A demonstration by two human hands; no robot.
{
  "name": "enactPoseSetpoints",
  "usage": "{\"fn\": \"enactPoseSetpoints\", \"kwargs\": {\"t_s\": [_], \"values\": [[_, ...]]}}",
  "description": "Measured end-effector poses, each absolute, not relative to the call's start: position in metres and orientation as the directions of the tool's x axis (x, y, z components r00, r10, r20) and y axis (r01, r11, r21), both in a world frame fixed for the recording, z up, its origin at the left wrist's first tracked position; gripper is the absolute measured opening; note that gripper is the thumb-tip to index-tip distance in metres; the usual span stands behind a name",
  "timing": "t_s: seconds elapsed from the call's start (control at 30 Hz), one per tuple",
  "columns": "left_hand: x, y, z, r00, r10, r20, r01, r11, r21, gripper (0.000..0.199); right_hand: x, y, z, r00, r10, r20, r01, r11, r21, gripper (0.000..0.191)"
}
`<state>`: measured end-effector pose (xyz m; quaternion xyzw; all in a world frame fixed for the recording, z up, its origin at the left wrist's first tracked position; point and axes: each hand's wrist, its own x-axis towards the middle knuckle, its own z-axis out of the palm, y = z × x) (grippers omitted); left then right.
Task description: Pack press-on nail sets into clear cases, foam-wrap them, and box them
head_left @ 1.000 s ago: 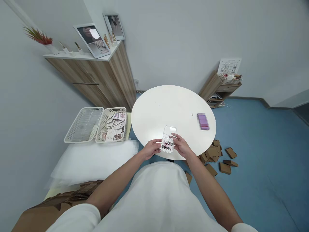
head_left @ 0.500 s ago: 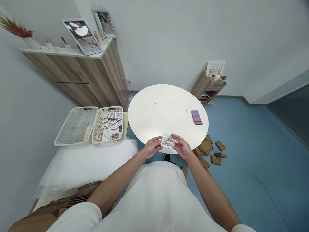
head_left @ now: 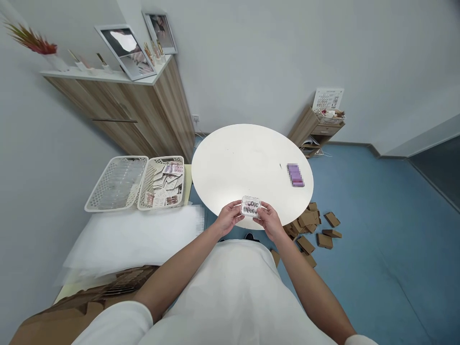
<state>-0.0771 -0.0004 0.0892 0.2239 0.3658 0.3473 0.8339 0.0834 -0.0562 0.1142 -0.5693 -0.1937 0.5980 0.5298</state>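
Between my two hands is a small clear plastic case (head_left: 250, 206) with rows of what look like press-on nails inside. My left hand (head_left: 229, 218) grips its left edge, fingers closed around the corner. On the other side my right hand (head_left: 269, 220) pinches the right edge, thumb over the front. The case hovers over the near edge of a white oval table (head_left: 244, 158). A purple pixelated object (head_left: 295, 175) lies at the table's right side, with a tiny dark item (head_left: 281, 166) beside it.
To the left stand a white basket of clear cases (head_left: 117, 184) and another basket of nail cards (head_left: 166, 184). White sheets (head_left: 136, 235) and brown cardboard (head_left: 68, 316) lie nearer. Small brown boxes (head_left: 305, 220) are scattered on the blue floor, right of the table. A wooden cabinet (head_left: 143, 110) stands behind the baskets.
My right hand has shifted lower along the case's right edge, its thumb now over the front. The case is tilted slightly differently. The whole view has moved a little.
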Motion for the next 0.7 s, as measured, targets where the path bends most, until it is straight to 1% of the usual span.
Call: {"fn": "enactPoseSetpoints", "kwargs": {"t_s": [0.13, 0.23, 0.37, 0.43, 0.5, 0.6, 0.7], "values": [[-0.064, 0.004, 0.092, 0.479, 0.742, -0.468, -0.384, 0.657, 0.649, 0.028, 0.097, -0.053, 0.109, 0.215, 0.859, -0.465, -0.399, -0.357, -0.844, 0.043], [-0.052, 0.006, 0.095, 0.493, 0.743, -0.452, -0.318, 0.638, 0.701, 0.035, 0.111, -0.052, 0.109, 0.208, 0.867, -0.453, -0.391, -0.35, -0.851, 0.046], [-0.038, 0.008, 0.097, 0.519, 0.729, -0.447, -0.071, 0.558, 0.827, 0.05, 0.134, -0.05, 0.111, 0.187, 0.874, -0.448, -0.355, -0.365, -0.861, 0.047], [-0.03, 0.008, 0.097, 0.533, 0.721, -0.443, 0.03, 0.507, 0.861, 0.052, 0.145, -0.048, 0.111, 0.186, 0.877, -0.443, -0.324, -0.371, -0.87, 0.047], [-0.022, 0.008, 0.096, 0.542, 0.723, -0.428, 0.072, 0.467, 0.881, 0.052, 0.155, -0.047, 0.11, 0.181, 0.88, -0.439, -0.302, -0.375, -0.877, 0.048], [-0.008, 0.007, 0.091, 0.536, 0.752, -0.384, 0.08, 0.408, 0.91, 0.047, 0.168, -0.044, 0.106, 0.176, 0.882, -0.437, -0.287, -0.378, -0.88, 0.048], [0.005, 0.006, 0.086, 0.498, 0.791, -0.355, 0.118, 0.344, 0.931, 0.042, 0.179, -0.039, 0.101, 0.177, 0.886, -0.428, -0.253, -0.38, -0.89, 0.049]]}}
